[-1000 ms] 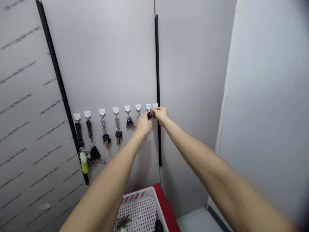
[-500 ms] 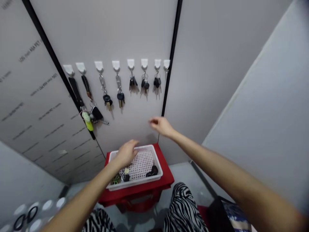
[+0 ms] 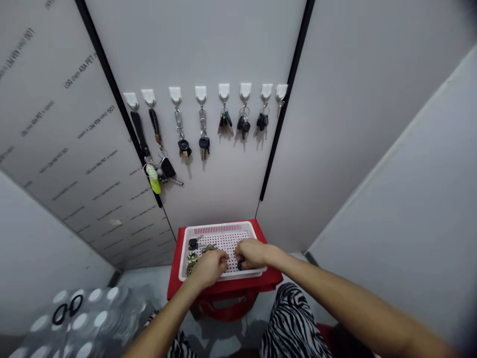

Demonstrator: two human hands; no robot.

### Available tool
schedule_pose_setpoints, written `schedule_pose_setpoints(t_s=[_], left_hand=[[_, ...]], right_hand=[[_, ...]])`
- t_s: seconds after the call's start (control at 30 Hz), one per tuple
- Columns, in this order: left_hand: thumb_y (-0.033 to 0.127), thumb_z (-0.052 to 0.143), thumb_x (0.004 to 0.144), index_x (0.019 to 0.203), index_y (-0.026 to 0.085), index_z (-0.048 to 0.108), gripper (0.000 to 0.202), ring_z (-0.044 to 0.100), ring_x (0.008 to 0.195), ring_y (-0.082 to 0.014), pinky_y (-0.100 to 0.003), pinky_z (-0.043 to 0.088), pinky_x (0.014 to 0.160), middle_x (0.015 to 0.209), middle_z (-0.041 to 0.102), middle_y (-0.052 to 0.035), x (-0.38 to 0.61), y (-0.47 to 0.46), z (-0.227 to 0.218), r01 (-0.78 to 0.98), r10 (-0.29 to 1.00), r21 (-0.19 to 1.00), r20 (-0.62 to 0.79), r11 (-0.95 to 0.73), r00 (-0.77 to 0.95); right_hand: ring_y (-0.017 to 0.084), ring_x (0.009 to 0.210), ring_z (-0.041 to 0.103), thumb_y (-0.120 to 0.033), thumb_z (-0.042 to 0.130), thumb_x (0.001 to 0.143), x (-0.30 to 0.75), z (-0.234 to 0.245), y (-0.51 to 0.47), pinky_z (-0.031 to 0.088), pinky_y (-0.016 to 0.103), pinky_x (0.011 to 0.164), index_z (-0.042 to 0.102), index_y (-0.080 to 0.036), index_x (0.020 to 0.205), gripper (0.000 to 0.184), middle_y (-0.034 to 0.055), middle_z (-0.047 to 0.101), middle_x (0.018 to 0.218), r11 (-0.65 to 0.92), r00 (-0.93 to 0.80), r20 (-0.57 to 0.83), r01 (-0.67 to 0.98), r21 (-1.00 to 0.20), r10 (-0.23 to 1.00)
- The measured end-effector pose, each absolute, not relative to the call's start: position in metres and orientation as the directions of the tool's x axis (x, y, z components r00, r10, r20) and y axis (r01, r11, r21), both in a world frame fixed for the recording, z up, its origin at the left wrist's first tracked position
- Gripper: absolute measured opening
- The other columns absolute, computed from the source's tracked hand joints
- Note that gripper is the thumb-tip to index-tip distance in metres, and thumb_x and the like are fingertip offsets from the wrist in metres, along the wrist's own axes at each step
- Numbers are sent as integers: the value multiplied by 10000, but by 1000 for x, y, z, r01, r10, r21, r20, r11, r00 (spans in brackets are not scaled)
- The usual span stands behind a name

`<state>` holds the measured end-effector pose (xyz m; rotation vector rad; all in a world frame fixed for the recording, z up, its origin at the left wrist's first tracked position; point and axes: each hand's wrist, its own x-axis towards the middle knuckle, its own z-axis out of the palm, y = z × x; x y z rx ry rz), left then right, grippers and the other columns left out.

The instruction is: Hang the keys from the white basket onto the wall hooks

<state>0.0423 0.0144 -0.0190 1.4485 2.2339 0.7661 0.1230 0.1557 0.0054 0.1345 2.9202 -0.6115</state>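
Observation:
Both my hands are down in a white perforated basket [image 3: 219,229] that sits on a red stool [image 3: 179,278]. My left hand [image 3: 209,266] rests with fingers curled over the basket floor beside loose keys [image 3: 194,251]. My right hand [image 3: 252,253] is curled over a small black key at the basket's right side. Whether either hand grips anything is hidden by the fingers. Above, a row of white hooks [image 3: 201,92] on the grey wall carries key bunches [image 3: 243,123], one with a yellow-green fob [image 3: 153,179]. The rightmost hook [image 3: 281,91] shows no key bunch.
A black vertical strip [image 3: 283,104] runs down the wall right of the hooks, and another [image 3: 122,124] on the left. My zebra-patterned trousers [image 3: 286,323] are below the stool. A dotted surface with black scissors [image 3: 67,308] lies at lower left. A grey wall closes in on the right.
Both hands came down from the hooks, where they handled a key bunch, into the basket. The view tilted down. That bunch now hangs on the second hook from the right.

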Motion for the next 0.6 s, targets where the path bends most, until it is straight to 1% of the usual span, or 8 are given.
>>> schedule_pose_setpoints(t_s=[0.13,0.2,0.27,0.33,0.4,0.5,0.57,0.6], left_hand=[[145,402,592,797,159,558,258,504,628,-127,-223,357,606,687,584,-30,40,16,-18,648,904,681,-46,340,-425],[141,424,579,837,143,538,282,504,638,-127,-227,364,613,703,580,-33,39,20,-18,574,881,739,-56,353,-470],[142,441,575,853,128,521,290,504,666,-124,-227,370,627,738,573,-39,39,27,-20,459,860,833,-40,310,-509],[131,440,582,845,123,510,272,500,677,-110,-216,374,634,748,567,-32,40,35,-21,298,850,933,-15,202,-527],[118,429,593,838,123,496,254,493,603,-84,-196,380,580,671,555,-6,41,42,-21,113,836,986,-42,124,-547],[152,431,611,856,121,461,248,432,442,-49,-164,337,440,520,480,45,43,48,-17,-121,771,988,-154,101,-617],[170,445,607,869,129,443,265,407,411,-35,-152,314,409,502,452,61,44,51,-13,-218,731,974,-189,56,-656],[169,455,599,863,132,443,266,406,410,-30,-148,312,407,508,451,63,44,52,-11,-250,716,968,-195,30,-670]], right_hand=[[52,406,380,-158,560,471,117,5,159,244,163,402,572,-181,537,71,-43,493,438,850,-985,-116,171,-499,130],[47,403,375,-144,522,512,112,5,160,260,158,405,563,-161,570,73,-45,483,440,789,-981,-85,193,-583,177],[48,401,385,-143,489,543,107,4,160,282,159,406,554,-145,614,96,-45,482,445,677,-968,-84,225,-701,235],[55,409,408,-153,471,561,104,4,160,310,165,417,545,-137,646,114,-44,489,455,530,-953,-96,243,-812,289],[61,432,439,-142,468,558,101,4,158,342,174,448,540,-134,658,124,-42,505,474,402,-939,-93,229,-887,330],[64,486,479,-90,471,531,101,3,154,377,184,500,527,-136,712,195,-28,542,573,278,-918,-49,170,-945,394],[66,502,489,-89,473,534,101,3,153,386,188,503,512,-140,753,228,-17,549,624,253,-901,-17,140,-957,433],[70,500,488,-107,474,548,102,4,153,386,191,496,512,-140,750,208,-14,547,619,269,-892,-2,138,-953,451]])
